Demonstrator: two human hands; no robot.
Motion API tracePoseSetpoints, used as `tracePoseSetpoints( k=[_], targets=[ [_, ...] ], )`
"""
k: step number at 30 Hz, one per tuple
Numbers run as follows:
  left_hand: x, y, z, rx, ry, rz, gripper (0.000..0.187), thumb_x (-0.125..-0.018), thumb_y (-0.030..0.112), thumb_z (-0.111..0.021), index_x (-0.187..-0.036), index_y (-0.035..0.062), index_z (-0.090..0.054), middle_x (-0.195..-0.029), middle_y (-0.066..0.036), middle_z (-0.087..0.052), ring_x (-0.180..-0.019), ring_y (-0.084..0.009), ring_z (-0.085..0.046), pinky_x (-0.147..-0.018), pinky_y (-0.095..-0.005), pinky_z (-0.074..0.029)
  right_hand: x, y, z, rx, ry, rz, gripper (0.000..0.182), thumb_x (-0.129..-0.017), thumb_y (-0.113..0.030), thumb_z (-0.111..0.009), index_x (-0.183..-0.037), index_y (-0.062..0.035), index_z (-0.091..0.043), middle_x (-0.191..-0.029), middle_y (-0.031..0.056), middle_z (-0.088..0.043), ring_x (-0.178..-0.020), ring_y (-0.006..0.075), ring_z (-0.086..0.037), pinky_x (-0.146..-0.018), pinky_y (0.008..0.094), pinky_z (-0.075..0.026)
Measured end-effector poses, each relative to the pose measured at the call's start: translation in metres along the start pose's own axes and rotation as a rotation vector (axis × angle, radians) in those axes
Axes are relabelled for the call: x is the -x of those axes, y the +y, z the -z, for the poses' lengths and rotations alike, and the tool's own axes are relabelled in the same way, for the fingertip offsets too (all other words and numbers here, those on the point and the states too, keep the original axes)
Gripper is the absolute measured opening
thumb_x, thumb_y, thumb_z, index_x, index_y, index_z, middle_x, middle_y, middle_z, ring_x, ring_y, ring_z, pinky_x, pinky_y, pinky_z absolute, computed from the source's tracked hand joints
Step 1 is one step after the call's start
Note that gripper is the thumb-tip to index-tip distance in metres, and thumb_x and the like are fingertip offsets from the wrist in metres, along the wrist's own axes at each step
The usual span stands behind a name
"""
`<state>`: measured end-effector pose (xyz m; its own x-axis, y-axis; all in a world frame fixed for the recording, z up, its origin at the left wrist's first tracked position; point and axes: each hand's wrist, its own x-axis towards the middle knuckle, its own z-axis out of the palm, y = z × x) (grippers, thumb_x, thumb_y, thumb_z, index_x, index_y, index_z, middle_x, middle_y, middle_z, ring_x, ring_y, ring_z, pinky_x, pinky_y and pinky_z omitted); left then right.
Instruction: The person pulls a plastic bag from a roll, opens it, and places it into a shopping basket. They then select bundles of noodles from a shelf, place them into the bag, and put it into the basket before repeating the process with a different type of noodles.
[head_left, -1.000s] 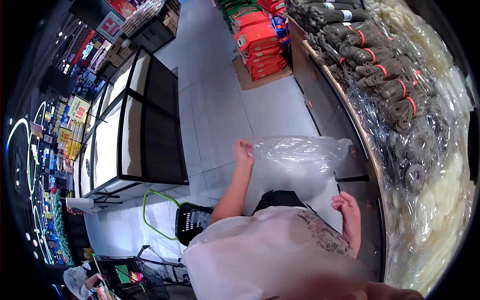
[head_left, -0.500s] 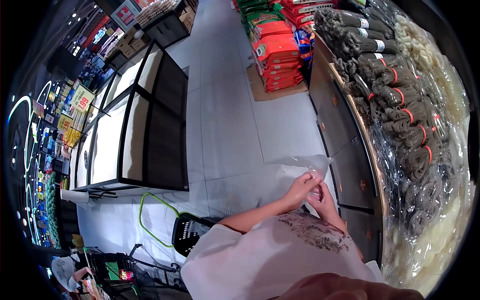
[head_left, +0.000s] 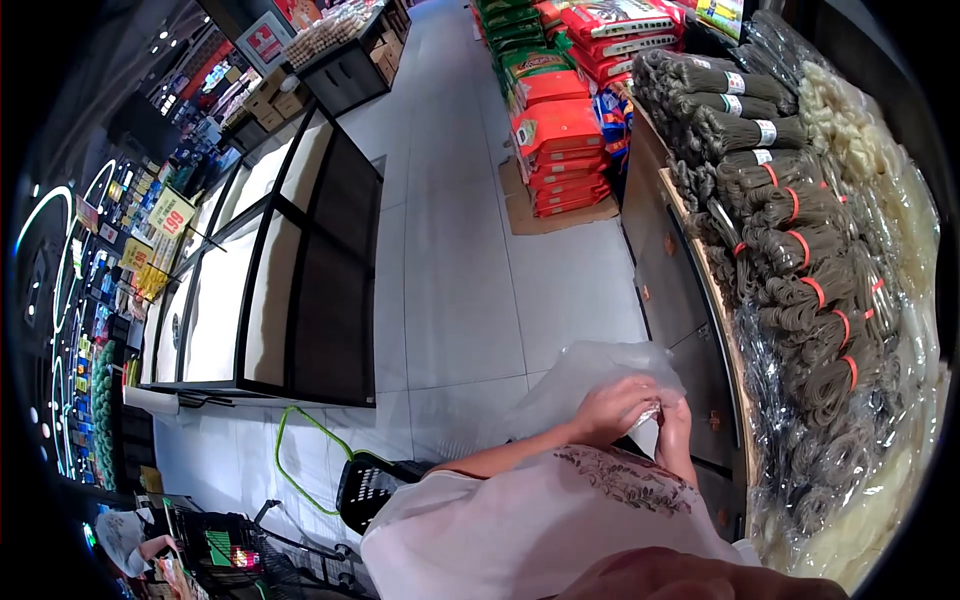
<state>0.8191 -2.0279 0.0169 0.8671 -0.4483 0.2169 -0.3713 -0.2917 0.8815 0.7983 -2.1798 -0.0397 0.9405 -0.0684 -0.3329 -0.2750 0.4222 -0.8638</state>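
Observation:
A thin translucent plastic bag (head_left: 570, 385) hangs at my hands, in front of my body. My left hand (head_left: 612, 408) has its fingers curled on the bag's edge. Close beside it on the right, my right hand (head_left: 675, 430) is closed on the bag too, its fingers partly hidden by the plastic. Bundles of dark dried noodles (head_left: 800, 240) with red bands lie on the shelf to the right of my hands, and paler bundles in clear wrap (head_left: 850, 120) lie beyond them.
A wooden-edged cabinet (head_left: 690, 320) stands close on the right. Red sacks (head_left: 560, 135) are stacked ahead on cardboard. Left are a black-framed bin (head_left: 335, 250), a black basket (head_left: 362, 490) with a green handle and a cart (head_left: 215, 545) beside a person.
The bag has spread wider, and its film now reaches over my fingers. Both hands have moved slightly down and to the right. The surroundings have shifted a little lower in view.

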Motion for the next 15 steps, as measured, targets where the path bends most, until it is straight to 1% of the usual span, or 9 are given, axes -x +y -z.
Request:
tracePoseSetpoints(
  k=[1, 2, 4, 8, 10, 11, 13, 14, 15],
  targets=[
    [-0.007, 0.0, 0.003, -0.213, 0.136, -0.097, 0.025, -0.073, 0.009, -0.058, -0.098, 0.0085, -0.056, -0.109, -0.011, -0.049, -0.106, -0.028, -0.044, -0.088, -0.0364, -0.038, -0.007, -0.008, -0.001, 0.049, -0.009, 0.015, 0.015, -0.084, -0.014, -0.045, -0.091, -0.0032, -0.051, -0.083, 0.0035, -0.056, -0.076, 0.0107, -0.052, -0.066, 0.0214, -0.039],
    [-0.015, -0.003, 0.008, -0.221, 0.137, -0.104, 0.025, -0.073, 0.009, -0.058, -0.098, 0.0085, -0.056, -0.109, -0.011, -0.049, -0.106, -0.028, -0.044, -0.088, -0.0364, -0.038, -0.013, -0.016, -0.001, 0.097, -0.016, 0.03, 0.014, -0.085, -0.015, -0.045, -0.09, -0.0034, -0.051, -0.081, 0.0043, -0.057, -0.075, 0.0111, -0.052, -0.067, 0.022, -0.039],
    [-0.031, -0.011, 0.017, -0.356, 0.279, -0.307, 0.032, -0.067, 0.007, -0.062, -0.098, 0.0111, -0.055, -0.112, -0.011, -0.046, -0.107, -0.0285, -0.042, -0.089, -0.0407, -0.036, -0.028, -0.025, 0.0, 0.132, -0.016, 0.059, 0.015, -0.085, -0.017, -0.047, -0.088, -0.0036, -0.052, -0.079, 0.0054, -0.057, -0.073, 0.0121, -0.053, -0.068, 0.0237, -0.04],
    [-0.049, -0.013, 0.035, -0.526, 0.409, -0.339, 0.04, -0.066, 0.011, -0.063, -0.105, 0.0128, -0.053, -0.115, -0.01, -0.044, -0.106, -0.0289, -0.043, -0.092, -0.0474, -0.03, -0.049, -0.038, 0.005, 0.25, -0.1, 0.106, 0.016, -0.085, -0.017, -0.046, -0.084, -0.0024, -0.053, -0.077, 0.0048, -0.057, -0.072, 0.0113, -0.052, -0.069, 0.0236, -0.04],
    [-0.057, -0.017, 0.045, -0.674, 0.491, -0.209, 0.047, -0.064, 0.011, -0.063, -0.109, 0.0134, -0.05, -0.119, -0.01, -0.039, -0.11, -0.0306, -0.039, -0.095, -0.0514, -0.023, -0.055, -0.046, 0.004, 0.336, -0.118, 0.115, 0.017, -0.085, -0.017, -0.045, -0.082, -0.002, -0.053, -0.074, 0.0044, -0.056, -0.071, 0.0111, -0.051, -0.068, 0.0229, -0.04],
    [-0.063, -0.02, 0.048, -0.673, 0.492, -0.209, 0.047, -0.064, 0.011, -0.063, -0.109, 0.0134, -0.05, -0.119, -0.01, -0.039, -0.11, -0.0306, -0.039, -0.095, -0.0514, -0.023, -0.058, -0.048, 0.005, 0.431, -0.144, 0.142, 0.018, -0.085, -0.018, -0.046, -0.081, -0.0018, -0.053, -0.075, 0.0038, -0.056, -0.071, 0.0112, -0.051, -0.068, 0.0229, -0.039],
    [-0.076, -0.032, 0.054, -0.73, 0.382, -0.006, 0.043, -0.066, 0.009, -0.061, -0.107, 0.0132, -0.051, -0.11, -0.009, -0.047, -0.102, -0.0265, -0.046, -0.096, -0.0537, -0.018, -0.064, -0.051, 0.006, 0.529, -0.181, 0.156, 0.022, -0.086, -0.021, -0.047, -0.077, -0.0013, -0.053, -0.075, 0.0031, -0.055, -0.071, 0.0113, -0.05, -0.068, 0.0227, -0.039],
    [-0.078, -0.047, 0.055, -0.723, 0.385, -0.006, 0.043, -0.066, 0.009, -0.061, -0.107, 0.0132, -0.051, -0.11, -0.009, -0.047, -0.102, -0.0265, -0.046, -0.096, -0.0537, -0.018, -0.066, -0.055, 0.006, 0.536, -0.178, 0.157, 0.022, -0.086, -0.021, -0.047, -0.077, -0.0013, -0.053, -0.075, 0.0031, -0.055, -0.071, 0.0113, -0.05, -0.068, 0.0227, -0.039],
    [-0.078, -0.068, 0.053, -0.646, 0.26, 0.088, 0.039, -0.068, 0.01, -0.06, -0.106, 0.0128, -0.051, -0.102, -0.008, -0.052, -0.097, -0.0254, -0.049, -0.094, -0.0491, -0.024, -0.069, -0.06, 0.003, 0.554, -0.181, 0.184, 0.023, -0.086, -0.021, -0.046, -0.078, -0.0011, -0.053, -0.076, 0.0035, -0.055, -0.071, 0.0111, -0.05, -0.068, 0.0229, -0.039]
  ],
)
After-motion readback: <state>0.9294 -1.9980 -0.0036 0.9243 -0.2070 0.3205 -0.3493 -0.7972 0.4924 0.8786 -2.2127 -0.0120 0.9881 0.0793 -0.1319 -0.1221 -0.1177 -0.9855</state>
